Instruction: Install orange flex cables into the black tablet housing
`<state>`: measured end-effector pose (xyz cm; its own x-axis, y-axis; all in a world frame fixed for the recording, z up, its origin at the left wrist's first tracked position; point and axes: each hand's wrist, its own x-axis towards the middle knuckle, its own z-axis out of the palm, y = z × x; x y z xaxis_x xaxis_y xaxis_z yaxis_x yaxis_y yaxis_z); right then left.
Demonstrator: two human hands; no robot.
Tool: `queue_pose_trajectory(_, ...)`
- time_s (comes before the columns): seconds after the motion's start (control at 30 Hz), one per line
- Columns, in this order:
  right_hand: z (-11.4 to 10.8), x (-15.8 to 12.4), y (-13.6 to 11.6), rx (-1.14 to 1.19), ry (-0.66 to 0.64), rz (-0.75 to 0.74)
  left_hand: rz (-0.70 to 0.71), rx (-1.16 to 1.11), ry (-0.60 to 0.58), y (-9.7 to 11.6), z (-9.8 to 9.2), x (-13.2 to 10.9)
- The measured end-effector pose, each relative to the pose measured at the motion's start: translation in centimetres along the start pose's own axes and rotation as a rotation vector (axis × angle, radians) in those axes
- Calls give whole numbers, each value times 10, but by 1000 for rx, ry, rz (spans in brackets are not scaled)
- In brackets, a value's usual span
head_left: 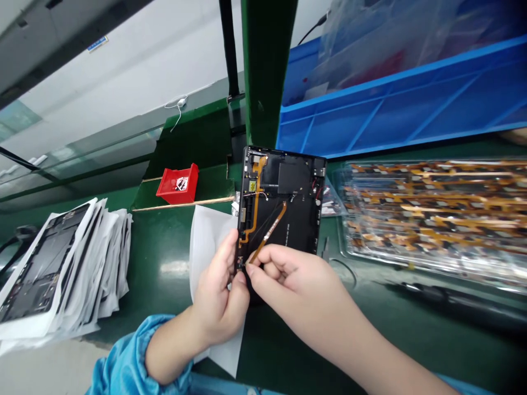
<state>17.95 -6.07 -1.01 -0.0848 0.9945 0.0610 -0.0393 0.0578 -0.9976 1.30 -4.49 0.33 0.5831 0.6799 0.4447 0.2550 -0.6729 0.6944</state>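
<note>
A black tablet back housing point(294, 219), its inner side facing me, is held tilted up over the bench. My left hand point(222, 296) grips its left edge near the lower corner, thumb on the inside. Between the thumb and forefinger of my right hand point(288, 274) is the lower end of an orange flex cable point(269, 232). The cable slants up to the right across the housing. A second orange flex cable point(256, 211) runs along the housing's left side. White foam sheet point(209, 236) lies beneath and behind my left hand. My fingers partly hide the housing's lower corner.
At left lies a stack of housings in white sheets point(86, 263). A small red bin point(177, 184) stands behind on the bench. Clear trays of orange flex cables point(432, 214) lie right, a blue crate point(403, 104) behind them. A green post point(265, 71) rises behind the housing.
</note>
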Motion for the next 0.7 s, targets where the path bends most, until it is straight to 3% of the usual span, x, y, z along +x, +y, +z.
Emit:
queue_pose_trajectory(0.37,3,-4,-2,-29,45,15,-37,27,-4,-2,-1,-3)
queue_pose_trajectory(0.7,4,-6,-6,-94,104,-108,-15,123,30,0,0,-4)
